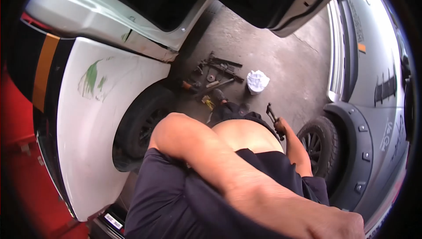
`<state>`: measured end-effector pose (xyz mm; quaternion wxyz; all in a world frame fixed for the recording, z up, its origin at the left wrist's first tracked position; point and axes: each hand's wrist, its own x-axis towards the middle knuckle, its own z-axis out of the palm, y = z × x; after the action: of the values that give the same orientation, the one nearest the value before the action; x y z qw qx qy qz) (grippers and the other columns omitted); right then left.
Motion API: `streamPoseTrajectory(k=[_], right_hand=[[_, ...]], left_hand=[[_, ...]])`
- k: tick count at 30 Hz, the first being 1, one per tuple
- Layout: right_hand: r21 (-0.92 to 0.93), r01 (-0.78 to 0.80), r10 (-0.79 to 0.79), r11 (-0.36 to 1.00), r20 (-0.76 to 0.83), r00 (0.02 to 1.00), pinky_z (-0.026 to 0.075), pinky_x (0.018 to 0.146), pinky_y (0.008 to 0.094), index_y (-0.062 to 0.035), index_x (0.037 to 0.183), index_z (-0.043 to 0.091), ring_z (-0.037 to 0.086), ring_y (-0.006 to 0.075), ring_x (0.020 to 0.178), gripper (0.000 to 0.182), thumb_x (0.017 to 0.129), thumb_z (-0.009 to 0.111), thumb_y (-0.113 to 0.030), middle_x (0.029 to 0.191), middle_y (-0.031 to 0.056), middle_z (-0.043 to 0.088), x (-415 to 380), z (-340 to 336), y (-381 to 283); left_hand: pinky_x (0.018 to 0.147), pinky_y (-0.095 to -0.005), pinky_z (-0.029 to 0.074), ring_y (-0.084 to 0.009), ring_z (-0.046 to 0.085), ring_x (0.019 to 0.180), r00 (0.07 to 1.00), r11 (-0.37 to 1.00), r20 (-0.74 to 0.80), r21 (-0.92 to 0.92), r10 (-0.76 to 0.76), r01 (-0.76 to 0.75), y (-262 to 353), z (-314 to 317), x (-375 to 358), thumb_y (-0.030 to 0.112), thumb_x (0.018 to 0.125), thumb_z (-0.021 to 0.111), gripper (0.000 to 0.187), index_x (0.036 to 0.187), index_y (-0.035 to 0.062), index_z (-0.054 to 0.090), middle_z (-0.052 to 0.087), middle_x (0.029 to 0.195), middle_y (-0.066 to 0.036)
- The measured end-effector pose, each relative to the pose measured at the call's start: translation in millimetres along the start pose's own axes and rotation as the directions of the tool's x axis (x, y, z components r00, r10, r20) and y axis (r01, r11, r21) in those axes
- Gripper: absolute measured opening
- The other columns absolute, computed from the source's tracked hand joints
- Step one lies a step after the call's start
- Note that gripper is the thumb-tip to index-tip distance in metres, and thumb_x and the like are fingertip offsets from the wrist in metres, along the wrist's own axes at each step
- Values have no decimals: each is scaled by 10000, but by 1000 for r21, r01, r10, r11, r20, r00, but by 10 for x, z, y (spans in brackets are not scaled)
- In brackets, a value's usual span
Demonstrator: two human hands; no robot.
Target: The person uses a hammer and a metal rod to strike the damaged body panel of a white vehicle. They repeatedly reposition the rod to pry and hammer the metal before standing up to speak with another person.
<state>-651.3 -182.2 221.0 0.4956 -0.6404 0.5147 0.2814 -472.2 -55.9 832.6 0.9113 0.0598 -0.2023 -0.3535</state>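
My left forearm crosses in front of my body from the raised elbow toward the lower right. There, my left hand (pixel 336 226) shows only its back, close to the camera; its fingers are hidden. On the other side, my right hand (pixel 280 126) is wrapped round a dark metal tool (pixel 271 113) with a bulky head at its upper end; I cannot make out its exact kind. Several dark metal tools and bars (pixel 222 68) lie in a heap on the floor ahead, with an orange-ended tool (pixel 190 85) and a small yellow item (pixel 208 103) near my feet.
A white vehicle panel (pixel 118 78) with green scrape marks stands on the left, over a black wheel (pixel 149 124). A grey vehicle (pixel 373 85) with a wheel (pixel 321 146) stands on the right. A white cloth-like bundle (pixel 257 82) sits on the concrete floor (pixel 294 63). An open door (pixel 294 10) overhangs ahead.
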Motion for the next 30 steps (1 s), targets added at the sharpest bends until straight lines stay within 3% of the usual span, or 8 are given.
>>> streamPoseTrajectory(k=[9, 12, 20, 21, 23, 26, 27, 30], right_hand=[[-65, -69, 71, 995, 30, 997, 527, 558, 435, -48, 896, 602, 657, 263, 629, 183, 960, 535, -206, 731, 136, 666, -86, -27, -19], [77, -48, 49, 996, -21, 999, 528, 503, 430, 53, 955, 629, 644, 272, 587, 154, 890, 596, -82, 691, 141, 631, -31, -11, 17], [13, -53, 53, 998, 37, 998, 537, 488, 425, 45, 939, 653, 648, 270, 565, 179, 863, 556, -85, 671, 155, 648, 188, 10, -38], [-26, -40, 41, 999, 48, 998, 532, 503, 438, 52, 888, 645, 643, 259, 572, 175, 855, 580, -107, 686, 141, 644, 234, 8, -25], [7, -34, 33, 999, 64, 997, 541, 546, 436, 64, 880, 656, 646, 276, 585, 190, 846, 582, -108, 693, 157, 661, 199, -51, -44], [-140, 45, -25, 989, 145, 989, 576, 577, 524, 21, 915, 704, 723, 355, 755, 259, 926, 546, -185, 843, 247, 714, 1018, 261, 482], [-190, -117, 161, 975, 234, 959, 577, 602, 525, 26, 887, 699, 723, 336, 726, 255, 916, 520, -153, 798, 248, 703, 1007, 178, 393], [-256, 113, -107, 960, 34, 994, 573, 622, 512, 47, 931, 693, 724, 368, 762, 241, 866, 513, -98, 841, 256, 708, 254, -92, -122]], left_hand=[[375, -351, 310, -191, 331, 346, 966, 952, -42, -188, -253, 241, 152, -4, -120, 50, 859, 453, 294, 578, 115, 393, 367, 469, -26], [374, -364, 310, -205, 329, 351, 926, 903, -55, -250, -373, 348, 293, -52, -121, 57, 859, 444, 289, 582, 114, 386, 357, 473, -31], [373, -398, 312, -243, 322, 362, 847, 803, -58, -359, -528, 476, 804, -623, -381, 78, 860, 419, 277, 590, 112, 368, 330, 484, -47], [347, -422, 308, -260, 362, 339, 663, 684, 171, 129, -729, 718, 820, -583, 115, 151, 883, 458, 321, 563, 123, 443, 433, 464, -66], [353, -392, 310, -232, 362, 337, 664, 769, 393, 385, -637, 511, 1013, -651, 418, 119, 874, 463, 309, 566, 122, 445, 428, 463, -53], [361, -346, 312, -190, 363, 333, 870, 946, 453, 321, -196, 46, 1180, -494, 476, 70, 861, 470, 297, 569, 122, 449, 421, 461, -33], [364, -331, 313, -176, 363, 332, 893, 956, 445, 287, -70, -68, 1164, -424, 452, 54, 857, 473, 295, 571, 122, 450, 419, 460, -27], [372, -286, 316, -134, 363, 328, 878, 917, 452, 264, 156, -299, 1065, -245, 246, 6, 843, 480, 294, 574, 121, 453, 412, 458, -8]])
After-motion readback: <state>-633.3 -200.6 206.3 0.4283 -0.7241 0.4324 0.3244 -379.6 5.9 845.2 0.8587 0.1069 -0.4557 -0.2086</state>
